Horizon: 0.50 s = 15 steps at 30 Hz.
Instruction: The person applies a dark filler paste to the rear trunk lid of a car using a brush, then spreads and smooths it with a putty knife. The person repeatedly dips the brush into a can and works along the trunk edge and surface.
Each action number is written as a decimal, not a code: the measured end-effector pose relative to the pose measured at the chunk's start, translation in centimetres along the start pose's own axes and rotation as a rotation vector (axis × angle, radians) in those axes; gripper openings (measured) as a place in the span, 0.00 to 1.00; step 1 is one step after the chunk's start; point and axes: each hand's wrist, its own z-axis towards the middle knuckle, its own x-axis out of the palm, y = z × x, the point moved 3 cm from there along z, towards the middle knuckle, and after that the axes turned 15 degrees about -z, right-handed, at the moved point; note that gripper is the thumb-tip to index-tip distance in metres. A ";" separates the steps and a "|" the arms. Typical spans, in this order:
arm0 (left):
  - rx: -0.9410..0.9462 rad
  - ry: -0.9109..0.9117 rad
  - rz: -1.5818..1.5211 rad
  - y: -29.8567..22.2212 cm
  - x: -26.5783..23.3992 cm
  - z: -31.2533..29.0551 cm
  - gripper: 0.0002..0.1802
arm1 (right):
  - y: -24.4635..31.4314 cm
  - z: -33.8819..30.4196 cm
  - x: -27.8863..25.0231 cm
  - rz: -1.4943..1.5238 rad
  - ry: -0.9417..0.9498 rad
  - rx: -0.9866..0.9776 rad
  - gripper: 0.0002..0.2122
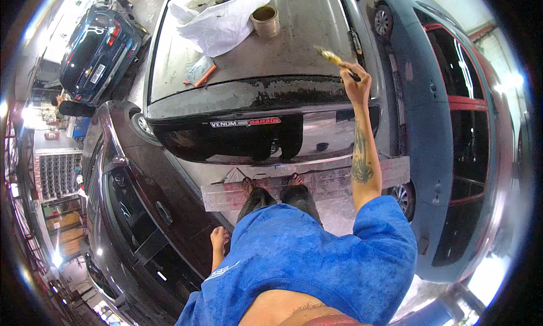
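My right hand (355, 84) is closed around the handle of a paintbrush (329, 56). The brush is held above the right side of a dull grey vehicle roof (308, 29), its yellowish bristles pointing up and left; whether they touch the roof I cannot tell. Along the roof's near edge runs a dark, patchy band (271, 92) with rough, peeling-looking spots. A brownish open can (265, 21) stands on the roof, against a crumpled white plastic bag (223, 23). My left hand (219, 236) hangs low by my side, its fingers curled and nothing visible in them.
An orange-handled tool (205, 77) lies by a pale blue scrap (198, 69) on the roof. I stand on a paint-stained plank (362, 176) behind the vehicle. A dark car (150, 198) is close on my left, a blue-grey van (421, 128) on my right.
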 end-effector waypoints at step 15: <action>0.048 -0.273 -0.155 9.6 -2.9 -9.1 0.14 | 4.5 20.6 27.1 -0.313 0.477 -0.061 0.14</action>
